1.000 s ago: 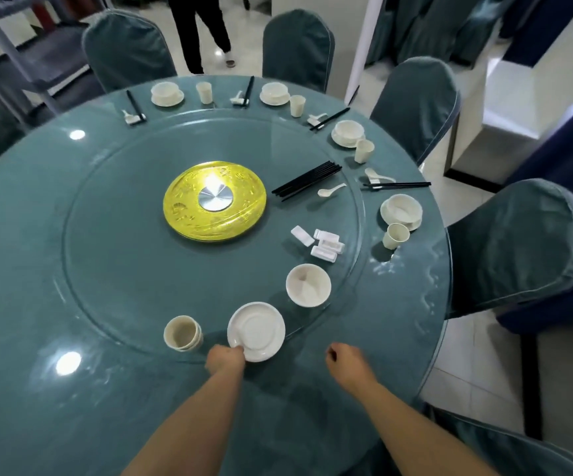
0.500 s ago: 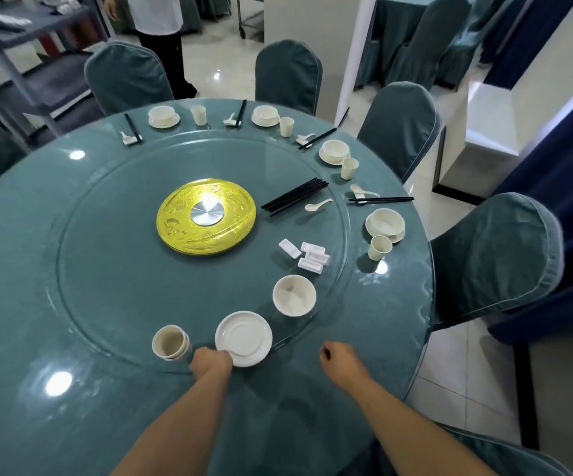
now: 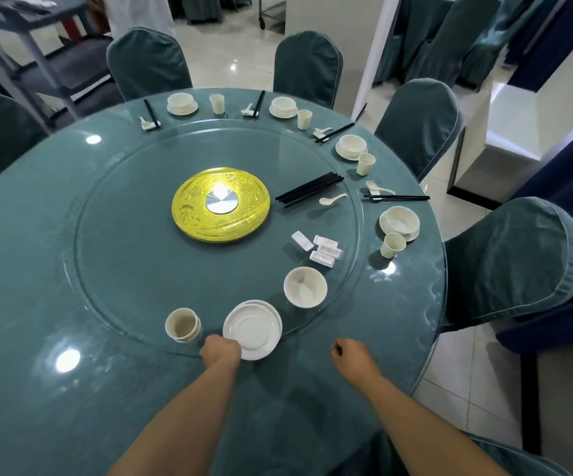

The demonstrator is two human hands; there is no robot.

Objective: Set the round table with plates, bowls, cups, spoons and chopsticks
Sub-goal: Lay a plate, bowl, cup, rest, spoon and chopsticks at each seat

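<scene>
A stack of white plates sits at the near edge of the glass turntable. My left hand grips the stack's near-left rim with curled fingers, and the fingertips are hidden. Left of it are nested cups. A white bowl stands to the right. My right hand is a fist over the tablecloth and holds nothing. Black chopsticks, a spoon and white rests lie on the turntable. Several finished settings line the far and right rim, one with a bowl on a plate.
A yellow disc marks the turntable centre. Teal-covered chairs ring the table, one close at the right. A grey trolley and a standing person are at the far left.
My head has lifted, so more of the room behind the table shows. Both hands keep their places by the plate stack. The person at the back has shifted left.
</scene>
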